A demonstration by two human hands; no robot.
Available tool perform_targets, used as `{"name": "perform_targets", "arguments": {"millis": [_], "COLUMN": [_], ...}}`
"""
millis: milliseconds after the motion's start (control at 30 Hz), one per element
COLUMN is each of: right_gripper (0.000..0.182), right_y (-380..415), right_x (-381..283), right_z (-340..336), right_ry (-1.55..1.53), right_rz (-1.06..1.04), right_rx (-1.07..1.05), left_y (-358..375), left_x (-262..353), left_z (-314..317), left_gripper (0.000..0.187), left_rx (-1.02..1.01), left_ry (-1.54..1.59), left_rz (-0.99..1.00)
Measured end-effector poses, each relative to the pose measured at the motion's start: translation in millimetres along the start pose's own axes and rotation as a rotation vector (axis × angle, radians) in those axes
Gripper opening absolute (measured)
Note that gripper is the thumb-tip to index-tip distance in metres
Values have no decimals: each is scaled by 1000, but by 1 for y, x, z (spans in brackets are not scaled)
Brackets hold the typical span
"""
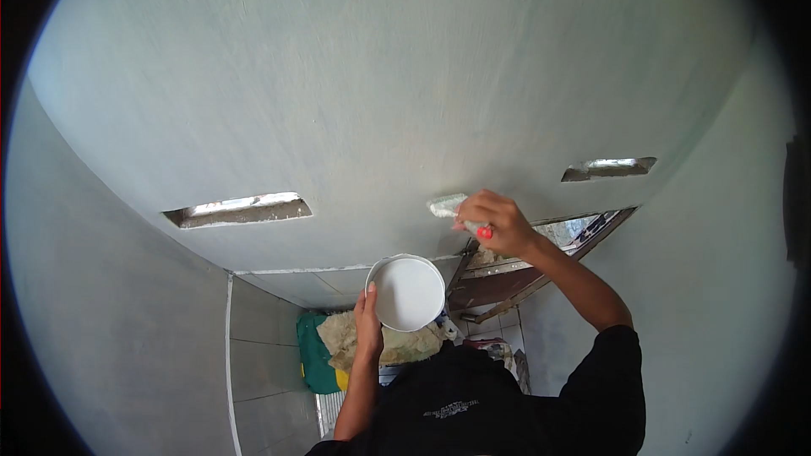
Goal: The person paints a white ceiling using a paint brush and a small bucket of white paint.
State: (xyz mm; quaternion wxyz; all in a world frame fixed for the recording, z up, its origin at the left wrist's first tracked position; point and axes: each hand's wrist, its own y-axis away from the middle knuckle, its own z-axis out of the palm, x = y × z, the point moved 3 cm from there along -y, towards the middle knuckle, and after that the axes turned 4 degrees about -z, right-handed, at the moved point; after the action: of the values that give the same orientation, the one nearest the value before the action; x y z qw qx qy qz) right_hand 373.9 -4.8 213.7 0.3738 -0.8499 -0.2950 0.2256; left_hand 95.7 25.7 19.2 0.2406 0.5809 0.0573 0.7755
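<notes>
My right hand (498, 221) is shut on a paintbrush (448, 204) with a red handle end; its paint-loaded bristles press against the pale wall (380, 76) just above a doorway. My left hand (368, 323) grips the side of a round white container (409, 291) filled with white paint, held up below and left of the brush. Both arms reach upward from my dark-sleeved torso at the bottom of the view.
Two narrow vent slots (238, 209) (608, 168) cut through the wall. A wooden door frame (524, 266) stands under the brush. Below lie a tiled lower wall (262, 346), a green bag (314, 355) and crumpled cloth (355, 338). Side walls close in left and right.
</notes>
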Motion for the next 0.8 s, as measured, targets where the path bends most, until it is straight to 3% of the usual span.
{"name": "perform_targets", "arguments": {"millis": [133, 267, 400, 433, 467, 500, 567, 600, 667, 733, 800], "right_gripper": [19, 15, 9, 15, 11, 11, 11, 11, 11, 16, 27], "right_y": [-78, -176, -258, -275, -302, -322, -341, -340, -331, -313, -281], "right_x": [5, -14, -39, -38, -43, -47, -67, -71, -89, -45, -46], "right_z": [-66, -150, -222, -241, -254, -261, -265, -264, -250, -236, -197], "right_ry": [-35, 122, 265, 329, 132, 138, 450, 453, 843, 949, 818], "right_rz": [102, -189, -381, -377, -413, -427, -756, -765, -693, -764, -726], "right_rx": [84, 111, 282, 298, 389, 393, 512, 517, 546, 473, 456], "left_y": [-12, -9, -4, -6, -7, -8, -13, -14, -16, -22, -20], "left_x": [-20, -9, -5, -4, -5, -8, -8, -10, -10, -16, -13], "left_z": [-8, 3, 5, 5, 4, 2, 3, 3, 2, 1, 2], "left_gripper": [82, 73, 65, 65, 64, 64, 63, 63, 63, 61, 60], "left_rx": [9, 1, 9, 1, 20, 40, 38, 44, 48, 26, 22], "left_ry": [-12, 32, 79, 83, 96, 109, 117, 121, 128, 132, 136], "left_rz": [16, 36, 28, 46, 30, 12, 47, 36, 33, 40, 49]}}
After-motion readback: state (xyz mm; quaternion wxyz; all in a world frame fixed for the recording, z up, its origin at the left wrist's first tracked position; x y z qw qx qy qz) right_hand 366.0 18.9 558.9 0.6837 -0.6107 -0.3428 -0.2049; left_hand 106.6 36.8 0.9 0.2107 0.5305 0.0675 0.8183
